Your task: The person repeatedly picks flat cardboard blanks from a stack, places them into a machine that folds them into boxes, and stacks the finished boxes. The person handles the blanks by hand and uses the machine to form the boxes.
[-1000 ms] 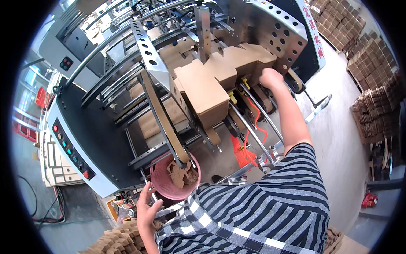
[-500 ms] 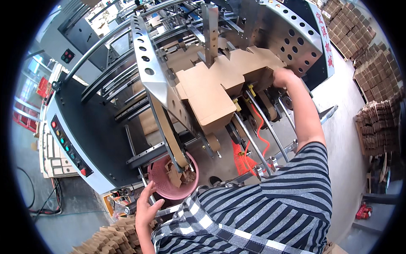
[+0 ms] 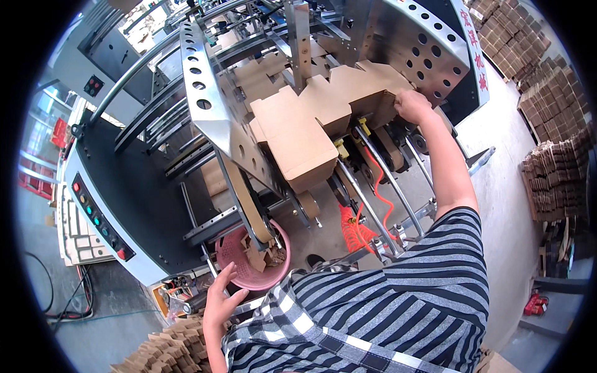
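Observation:
A stack of die-cut brown cardboard blanks (image 3: 297, 138) lies across the front of a metal machine, between two perforated steel side plates. My right hand (image 3: 413, 105) is curled against the stack's right end, its fingers bent around the cardboard edge; the fingertips are partly hidden. Down at the lower left, my left hand (image 3: 221, 298) is held with fingers apart and nothing in it. It is near the rim of a pink plastic basket (image 3: 281, 273) that contains cardboard scraps (image 3: 256, 255).
Steel rods (image 3: 388, 180) with red air hoses (image 3: 354, 231) project toward me below the stack. A control panel with buttons (image 3: 99, 217) stands at the left. Bundled cardboard (image 3: 556, 180) is piled at the right, and more cardboard pieces (image 3: 165, 349) lie at the lower left.
The view has shifted slightly, so the machine appears a little further left. My left hand has risen slightly beside the basket. My right hand stays at the stack's right end.

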